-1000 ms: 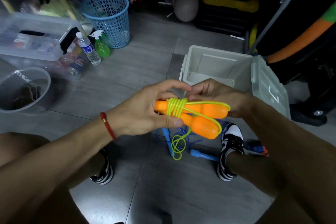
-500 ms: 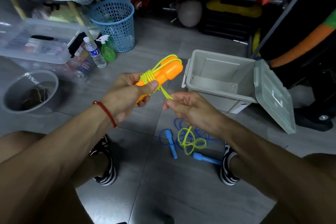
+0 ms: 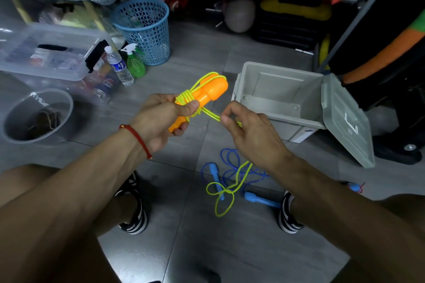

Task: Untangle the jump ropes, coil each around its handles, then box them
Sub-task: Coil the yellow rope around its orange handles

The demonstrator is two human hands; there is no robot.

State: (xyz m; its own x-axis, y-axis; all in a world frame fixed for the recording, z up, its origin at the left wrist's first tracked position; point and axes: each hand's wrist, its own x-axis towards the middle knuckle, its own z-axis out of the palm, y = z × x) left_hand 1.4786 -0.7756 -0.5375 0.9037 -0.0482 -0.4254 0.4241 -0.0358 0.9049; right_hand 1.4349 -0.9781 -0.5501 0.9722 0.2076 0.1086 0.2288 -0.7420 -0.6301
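A clear round plastic tub (image 3: 36, 115) holding brown items sits at left beside a lidded transparent bin (image 3: 46, 53), a labelled water bottle (image 3: 119, 66), a green spray bottle (image 3: 135, 63) and a blue perforated basket (image 3: 143, 30). The left hand (image 3: 158, 119) grips smooth orange handles (image 3: 204, 94) wound with glossy yellow-green cord (image 3: 220, 193); the right hand (image 3: 248, 131) pinches a strand. A blue jump rope (image 3: 234, 174) lies on grey tile. The grey plastic box (image 3: 282, 103) stands open, lid (image 3: 345, 119) hinged aside.

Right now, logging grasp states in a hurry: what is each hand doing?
Left hand: grips the orange handles.
Right hand: pinches the yellow-green rope.
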